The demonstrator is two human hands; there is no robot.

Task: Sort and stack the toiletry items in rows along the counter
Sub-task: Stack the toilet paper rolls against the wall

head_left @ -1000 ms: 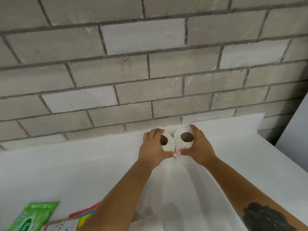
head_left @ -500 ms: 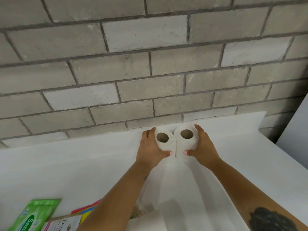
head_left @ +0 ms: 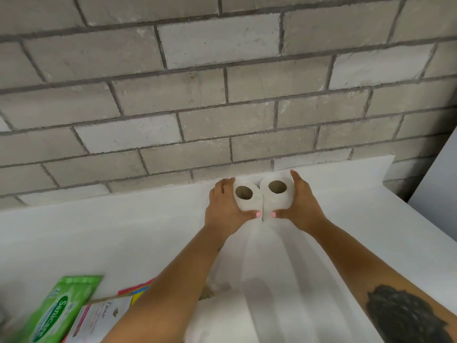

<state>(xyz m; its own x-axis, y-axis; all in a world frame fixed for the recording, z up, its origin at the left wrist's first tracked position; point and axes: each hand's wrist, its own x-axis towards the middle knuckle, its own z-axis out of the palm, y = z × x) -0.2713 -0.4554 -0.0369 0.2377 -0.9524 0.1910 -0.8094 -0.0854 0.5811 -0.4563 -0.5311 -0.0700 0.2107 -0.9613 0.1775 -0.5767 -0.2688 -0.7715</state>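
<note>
Toiletry items here start with two toilet rolls, standing on end with their cores up: the left roll (head_left: 245,197) and the right roll (head_left: 276,193) touch side by side at the back edge of the table (head_left: 123,233), against the low white upstand under the brick wall (head_left: 222,82). The left hand (head_left: 226,207) cups the left roll from outside, thumb curled round its front; the right hand (head_left: 300,204) grips the right roll the same way. The first pair of a row looks placed, though not let go. Most remains: at the near left edge lie a green SaniCare wipes pack (head_left: 58,310), a Dove box (head_left: 103,318) and something red and yellow (head_left: 138,289), unsorted. Pale rolls or packaging near the front edge are too blurred to identify.
</note>
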